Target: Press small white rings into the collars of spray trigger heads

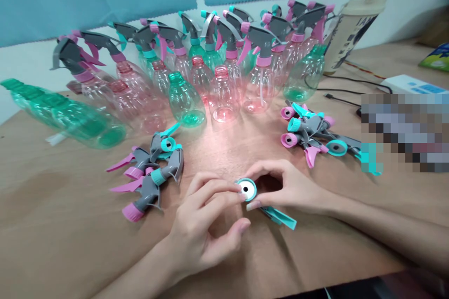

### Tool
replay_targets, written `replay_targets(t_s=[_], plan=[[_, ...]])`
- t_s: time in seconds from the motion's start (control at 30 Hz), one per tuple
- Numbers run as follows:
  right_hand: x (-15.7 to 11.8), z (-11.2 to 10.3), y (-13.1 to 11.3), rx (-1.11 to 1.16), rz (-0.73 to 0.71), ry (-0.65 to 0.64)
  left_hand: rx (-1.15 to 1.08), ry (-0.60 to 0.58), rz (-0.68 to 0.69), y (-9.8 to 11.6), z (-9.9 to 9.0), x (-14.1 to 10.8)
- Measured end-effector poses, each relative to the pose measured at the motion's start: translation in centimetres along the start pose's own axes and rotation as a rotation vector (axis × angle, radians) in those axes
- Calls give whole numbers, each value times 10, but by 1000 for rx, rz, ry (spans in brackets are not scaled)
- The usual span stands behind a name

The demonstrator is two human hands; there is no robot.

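My right hand (294,184) pinches a turquoise-collared trigger sprayer head (280,219) between thumb and fingers. Its collar faces up, showing a white washer (249,190) with a dark hole inside. The fingertips of my left hand (201,226) rest on the washer and the collar's edge; its thumb stands apart, so the hand is open. Left of my hands lies a group of grey sprayer heads (149,195) with pink or turquoise parts. Beyond my right hand lies another pile of sprayer heads (310,127). The held head's grey body is mostly hidden.
Behind stand several clear bottles, among them a green bottle (185,103) and a pink bottle (222,96) without heads. Others carry sprayer heads, like the pink-collared bottle (258,88). Green bottles (79,114) are at the left. A tumbler (352,32) and black cables (342,89) are at the right.
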State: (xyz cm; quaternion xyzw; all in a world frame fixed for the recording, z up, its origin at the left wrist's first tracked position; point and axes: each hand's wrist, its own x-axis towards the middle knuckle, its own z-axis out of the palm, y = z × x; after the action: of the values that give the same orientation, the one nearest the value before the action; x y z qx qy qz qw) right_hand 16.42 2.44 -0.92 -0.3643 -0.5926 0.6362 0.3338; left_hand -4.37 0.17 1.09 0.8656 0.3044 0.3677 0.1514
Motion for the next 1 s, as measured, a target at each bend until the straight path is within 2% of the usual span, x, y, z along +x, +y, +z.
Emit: replay_targets(t_s=[0.33, 0.87, 1.0], plan=[[0, 0, -3, -52, -23, -4, 33, -45, -21, 4, 0, 3], [-1, -1, -4, -156, -70, -25, -38, -154, -123, 10, 1, 3], [-1, -1, -3, -184, -75, -37, -35, -162, -105, 11, 1, 5]])
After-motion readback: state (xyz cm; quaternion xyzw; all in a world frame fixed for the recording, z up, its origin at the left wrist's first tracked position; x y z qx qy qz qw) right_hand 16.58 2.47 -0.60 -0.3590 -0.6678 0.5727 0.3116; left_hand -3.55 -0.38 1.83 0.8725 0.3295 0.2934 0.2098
